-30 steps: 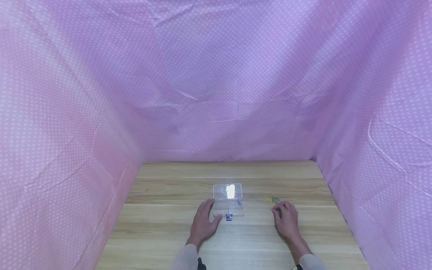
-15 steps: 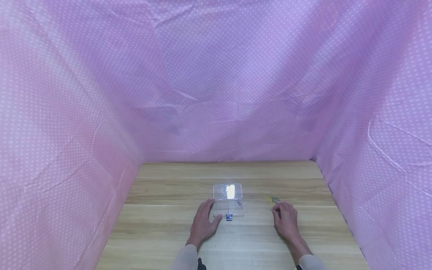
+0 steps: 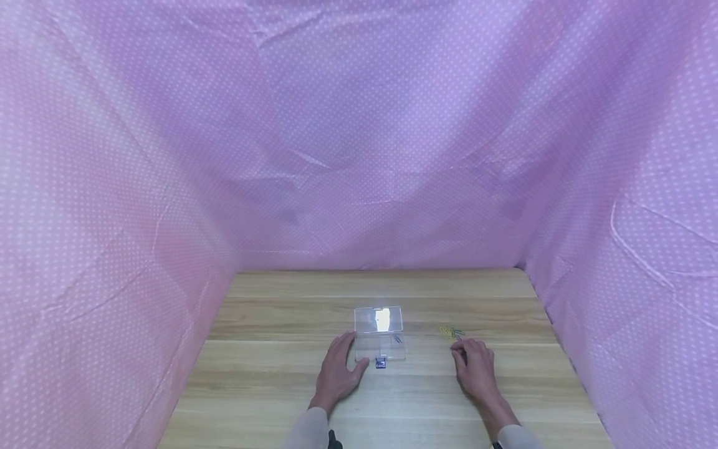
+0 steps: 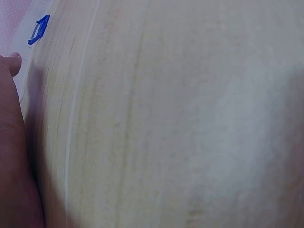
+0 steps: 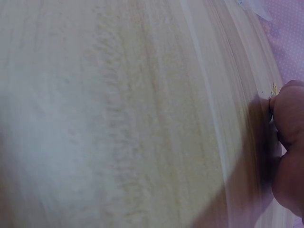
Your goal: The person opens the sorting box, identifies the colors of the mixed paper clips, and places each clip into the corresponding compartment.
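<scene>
Clear box (image 3: pixel 368 345) beside the spread left hand (image 3: pixel 339 369), steady lightly, and squarely grip the small clip (image 3: pixel 452 348) apparently pinched in the right hand (image 3: pixel 475 368), apart from yellow clips (image 3: pixel 448 331) just beyond.

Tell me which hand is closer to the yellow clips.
Right: the right hand is just short of the yellow clips; the left hand is farther off, beside the clear box.

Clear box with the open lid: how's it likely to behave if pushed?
The clear box is probably light and stiff: transparent, straight-edged plastic. It would likely slide rather than tip, lying low and flat on the table. The lid, opened toward the far side, might flap if lifted.
</scene>
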`<state>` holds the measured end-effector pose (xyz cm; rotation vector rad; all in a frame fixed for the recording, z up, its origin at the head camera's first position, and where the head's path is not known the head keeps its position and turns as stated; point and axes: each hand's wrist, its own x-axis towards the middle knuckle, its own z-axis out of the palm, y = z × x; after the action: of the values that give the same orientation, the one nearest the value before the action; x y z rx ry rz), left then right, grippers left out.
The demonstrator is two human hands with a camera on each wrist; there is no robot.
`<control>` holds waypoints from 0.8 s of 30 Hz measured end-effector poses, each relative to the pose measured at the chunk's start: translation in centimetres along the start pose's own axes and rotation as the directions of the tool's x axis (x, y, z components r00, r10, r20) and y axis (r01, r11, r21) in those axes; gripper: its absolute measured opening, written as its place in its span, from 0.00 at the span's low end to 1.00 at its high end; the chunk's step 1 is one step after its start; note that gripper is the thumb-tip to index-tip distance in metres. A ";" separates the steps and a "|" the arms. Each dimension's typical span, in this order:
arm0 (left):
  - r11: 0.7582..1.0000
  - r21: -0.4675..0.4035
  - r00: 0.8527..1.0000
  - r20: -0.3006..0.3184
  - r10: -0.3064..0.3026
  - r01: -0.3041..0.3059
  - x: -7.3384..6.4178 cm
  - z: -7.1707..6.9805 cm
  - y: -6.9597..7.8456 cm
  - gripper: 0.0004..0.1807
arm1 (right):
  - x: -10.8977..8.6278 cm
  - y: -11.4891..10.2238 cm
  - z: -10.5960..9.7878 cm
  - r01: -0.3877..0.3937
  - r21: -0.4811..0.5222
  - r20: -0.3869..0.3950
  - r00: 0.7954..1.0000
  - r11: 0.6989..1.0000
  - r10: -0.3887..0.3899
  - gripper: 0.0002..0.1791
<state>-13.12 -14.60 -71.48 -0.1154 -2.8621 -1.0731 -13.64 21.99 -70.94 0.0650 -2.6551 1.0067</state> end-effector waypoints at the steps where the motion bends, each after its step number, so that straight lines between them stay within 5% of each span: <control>1: 1.000 -0.002 1.000 0.002 -0.002 0.002 0.0 -0.1 0.1 0.41 | 0.0 0.0 0.0 0.004 -0.001 -0.003 1.000 1.000 -0.004 0.06; 24: 1.000 -0.009 1.000 -0.001 0.016 -0.016 0.2 0.0 -0.2 0.41 | 0.2 -1.1 -0.5 -0.030 0.045 0.036 0.999 0.999 0.029 0.05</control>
<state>-13.34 -14.72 -71.62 -0.1372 -2.8506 -1.0828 -13.50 21.52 -69.84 0.0539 -2.6728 1.0847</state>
